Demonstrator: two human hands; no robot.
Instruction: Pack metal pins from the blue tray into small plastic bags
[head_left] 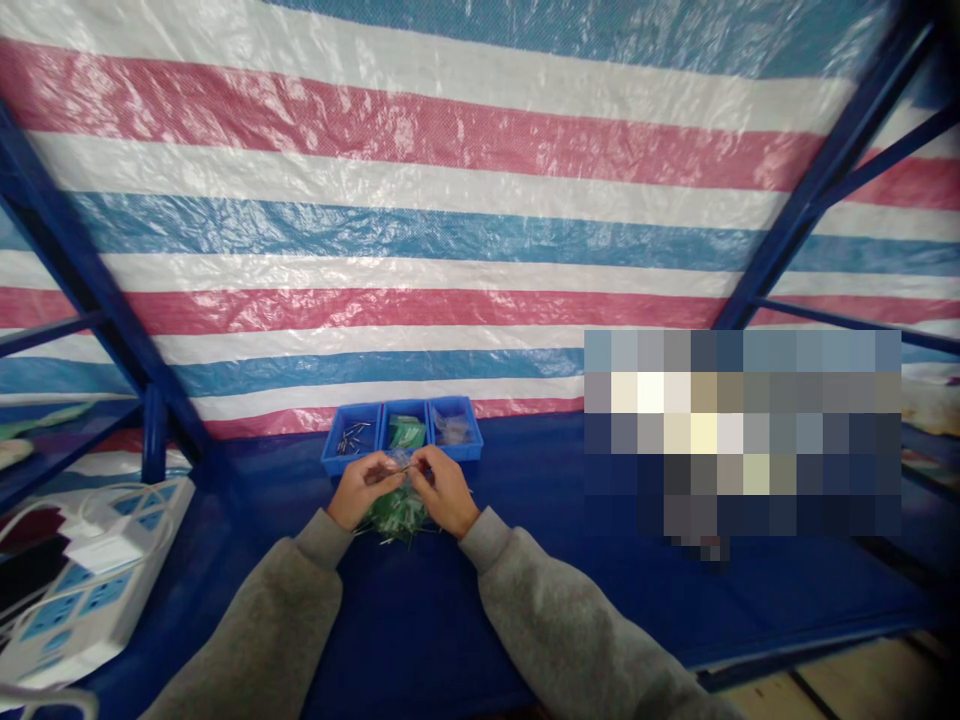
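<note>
My left hand (365,488) and my right hand (445,490) meet just in front of the blue bins, thumbs and fingers pinched. Between their fingertips is a small clear plastic bag (398,458), partly covered by the fingers; its contents are too small to make out. Under and between the hands lies a heap of small green-and-white packets (397,514). Behind them, the left blue bin (339,467) holds several thin metal pieces (355,438). Green-and-white flat pieces (406,432) fill the middle bin, and clear plastic bags (453,428) lie in the right one.
The blue table (420,630) runs up to a striped plastic sheet (450,230). Blue metal posts (97,275) stand on both sides. At the left is a white power strip (97,600) with a plugged-in white adapter (109,540) and cables. A pixelated block hides the right side.
</note>
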